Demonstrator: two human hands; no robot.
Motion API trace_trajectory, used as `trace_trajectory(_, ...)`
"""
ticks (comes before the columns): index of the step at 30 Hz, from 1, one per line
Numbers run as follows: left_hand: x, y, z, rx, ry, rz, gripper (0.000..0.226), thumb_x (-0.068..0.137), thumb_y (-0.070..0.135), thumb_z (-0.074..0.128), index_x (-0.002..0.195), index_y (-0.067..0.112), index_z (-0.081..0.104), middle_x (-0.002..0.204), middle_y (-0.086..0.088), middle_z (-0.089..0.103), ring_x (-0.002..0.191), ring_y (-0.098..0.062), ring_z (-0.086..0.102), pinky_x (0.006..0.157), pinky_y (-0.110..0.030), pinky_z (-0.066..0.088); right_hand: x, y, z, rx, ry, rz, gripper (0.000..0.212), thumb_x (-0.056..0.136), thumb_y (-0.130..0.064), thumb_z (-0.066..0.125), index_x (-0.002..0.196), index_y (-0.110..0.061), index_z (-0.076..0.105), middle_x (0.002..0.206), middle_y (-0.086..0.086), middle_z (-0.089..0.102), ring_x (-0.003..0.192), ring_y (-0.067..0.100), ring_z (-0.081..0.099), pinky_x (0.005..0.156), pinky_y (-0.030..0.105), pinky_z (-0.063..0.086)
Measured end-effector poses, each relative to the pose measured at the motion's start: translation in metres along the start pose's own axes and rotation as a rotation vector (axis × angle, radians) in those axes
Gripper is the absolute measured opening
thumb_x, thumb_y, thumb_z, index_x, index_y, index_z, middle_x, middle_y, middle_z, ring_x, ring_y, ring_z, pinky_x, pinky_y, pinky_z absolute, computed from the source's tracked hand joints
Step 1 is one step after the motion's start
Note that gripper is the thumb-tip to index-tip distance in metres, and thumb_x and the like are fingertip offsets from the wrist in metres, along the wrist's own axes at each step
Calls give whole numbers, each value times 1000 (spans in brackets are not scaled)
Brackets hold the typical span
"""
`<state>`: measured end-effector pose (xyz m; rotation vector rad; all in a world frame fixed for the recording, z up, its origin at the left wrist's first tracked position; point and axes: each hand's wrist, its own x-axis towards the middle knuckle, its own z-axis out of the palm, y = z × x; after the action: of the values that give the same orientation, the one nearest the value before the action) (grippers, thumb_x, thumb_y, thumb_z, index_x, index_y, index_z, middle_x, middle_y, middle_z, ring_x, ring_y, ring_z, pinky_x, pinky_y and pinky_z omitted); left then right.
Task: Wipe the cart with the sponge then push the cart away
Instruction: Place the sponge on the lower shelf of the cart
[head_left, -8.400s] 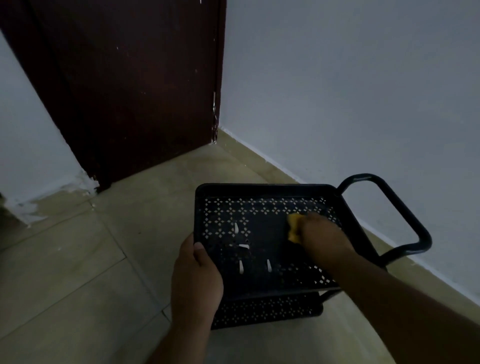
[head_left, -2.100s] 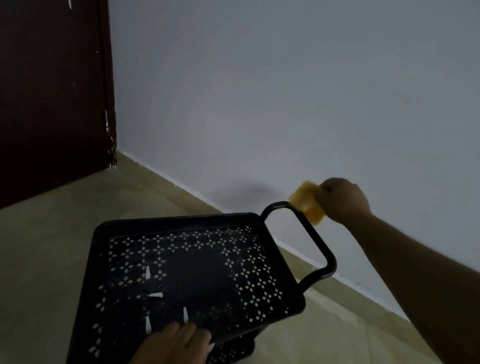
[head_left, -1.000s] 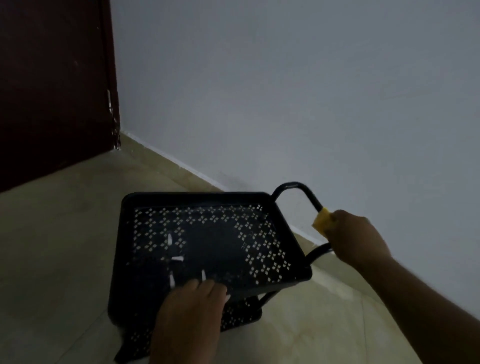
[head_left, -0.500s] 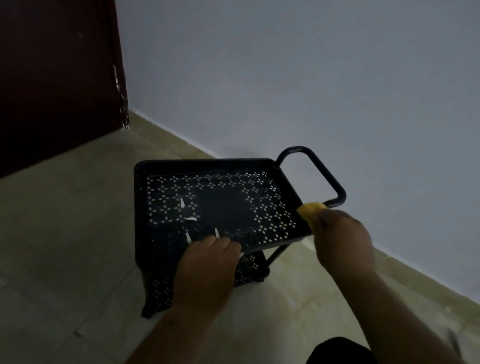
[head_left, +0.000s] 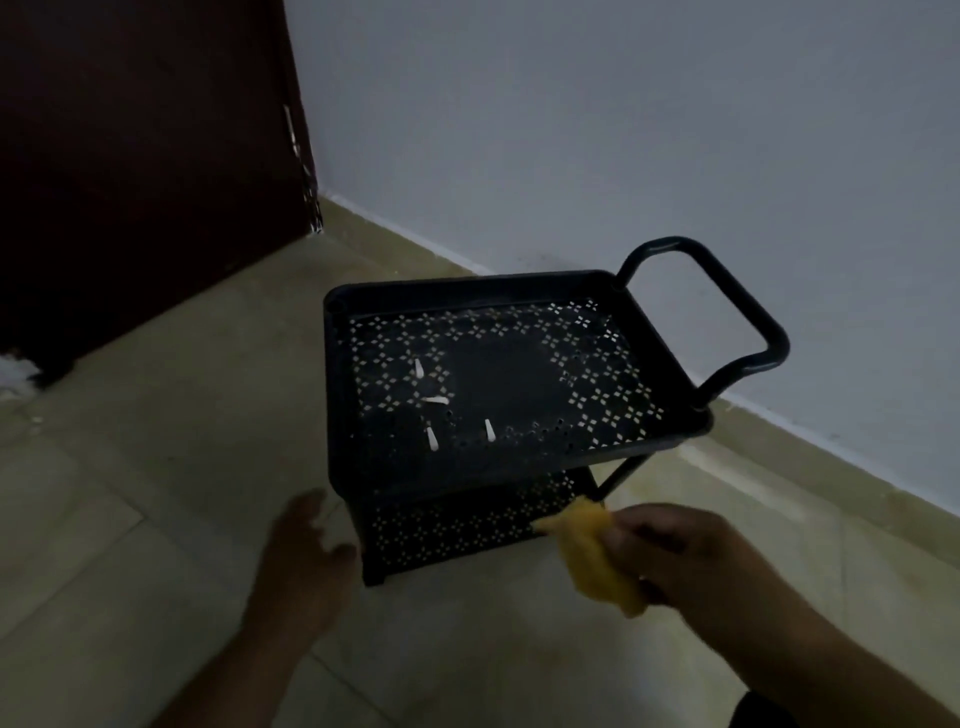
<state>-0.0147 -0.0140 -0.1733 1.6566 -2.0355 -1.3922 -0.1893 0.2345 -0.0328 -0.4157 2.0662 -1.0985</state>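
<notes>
A small black cart with perforated shelves stands on the tiled floor near the wall. Its looped handle points to the right. A lower shelf shows beneath the top tray. My right hand is shut on a yellow sponge, just in front of the cart's near right corner and apart from it. My left hand hovers open by the cart's near left corner, fingers spread, touching nothing.
A pale wall with a low skirting runs behind and to the right of the cart. A dark brown door fills the far left. Beige floor tiles spread to the left and in front.
My left hand has let go of the tray's near edge and pulled back open. My right hand with the sponge has drawn back from the handle. The cart now stands farther from me.
</notes>
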Motion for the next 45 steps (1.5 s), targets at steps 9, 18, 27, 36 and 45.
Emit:
trace_trajectory(9,37,29,44,-201,-57,83,33,84,35,58,69,6,56,68,-13,61,65,-27,59,55,-35,41,142,46,61,-504,-6,-57,36,90,-59,50,88,-30,72,86,-9,73,83,10,69,82,34,57)
trace_trajectory(18,56,13,64,-224,74,287,27,85,20,52,64,3,48,62,-21,48,57,-18,40,48,-24,29,242,112,116,-847,38,-47,30,88,-33,56,115,-22,64,123,8,64,114,28,59,95,40,49)
trace_trajectory(27,55,15,61,-274,49,278,41,85,17,55,47,29,44,43,3,45,48,-10,40,50,-29,32,249,93,160,-621,51,-24,23,85,-35,63,102,-20,69,111,8,69,103,29,64,86,37,51)
trace_trajectory(36,61,9,60,-361,29,272,36,78,17,54,45,30,50,41,9,47,47,-10,38,51,-31,32,245,78,179,-510,-206,-104,22,100,-18,49,117,-10,60,120,11,62,122,33,56,92,26,52)
trace_trajectory(45,52,23,70,-378,66,272,29,75,17,53,47,25,45,50,-3,42,51,-24,39,52,-38,34,265,141,64,-799,349,121,22,93,-21,50,109,-15,63,114,14,63,106,33,59,87,49,53)
